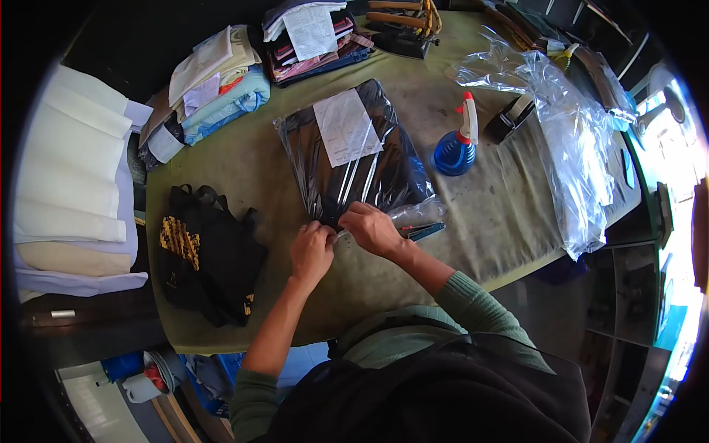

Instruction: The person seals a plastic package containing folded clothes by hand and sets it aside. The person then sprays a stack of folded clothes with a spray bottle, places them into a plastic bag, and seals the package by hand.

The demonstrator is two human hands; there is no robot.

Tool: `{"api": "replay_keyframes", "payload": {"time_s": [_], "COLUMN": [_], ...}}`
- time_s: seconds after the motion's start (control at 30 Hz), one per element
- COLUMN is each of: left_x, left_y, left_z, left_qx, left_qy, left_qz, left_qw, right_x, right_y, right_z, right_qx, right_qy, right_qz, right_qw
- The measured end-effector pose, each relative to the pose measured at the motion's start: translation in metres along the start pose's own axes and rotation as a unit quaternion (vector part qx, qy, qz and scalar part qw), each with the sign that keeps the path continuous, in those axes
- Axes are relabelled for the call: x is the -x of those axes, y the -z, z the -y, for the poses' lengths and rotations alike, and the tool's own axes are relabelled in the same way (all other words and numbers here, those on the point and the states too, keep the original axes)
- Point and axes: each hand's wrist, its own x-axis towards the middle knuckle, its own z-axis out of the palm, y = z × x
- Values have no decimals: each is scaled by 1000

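A clear plastic bag with dark folded cloth inside lies on the padded table. A printed paper sheet shows on its upper part. At the bag's near edge, my left hand is closed, its fingertips pinching the gathered plastic. Close beside it, my right hand also grips that edge with bent fingers. What exactly lies between the fingertips is partly hidden. Just right of my right hand lies a stapler, partly under loose plastic. A black bag with yellow print lies to the left of my left hand.
A blue spray bottle and a black tape-dispenser-like object stand right of the bag. Loose clear plastic covers the table's right side. Folded laundry piles and an iron are at the back. White cloths hang at left.
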Motion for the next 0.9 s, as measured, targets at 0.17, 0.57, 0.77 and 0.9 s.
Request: {"api": "replay_keyframes", "payload": {"time_s": [0.17, 0.57, 0.77, 0.9], "left_x": [-7, 4, 3, 2], "left_y": [-2, 4, 3, -2], "left_z": [3, 4, 6, 9], "left_qx": [-14, -53, -106, -125], "left_qy": [18, -78, -126, -132], "left_qz": [31, -46, -78, -78], "left_qw": [999, 994, 983, 980], "right_x": [5, 6, 4, 4], "right_y": [4, -14, -12, -10], "right_z": [8, -4, 1, 3], "right_qx": [71, 93, 93, 95], "right_qy": [71, 87, 68, 56], "right_qz": [-23, -47, -32, -20], "right_qw": [995, 991, 993, 994]}}
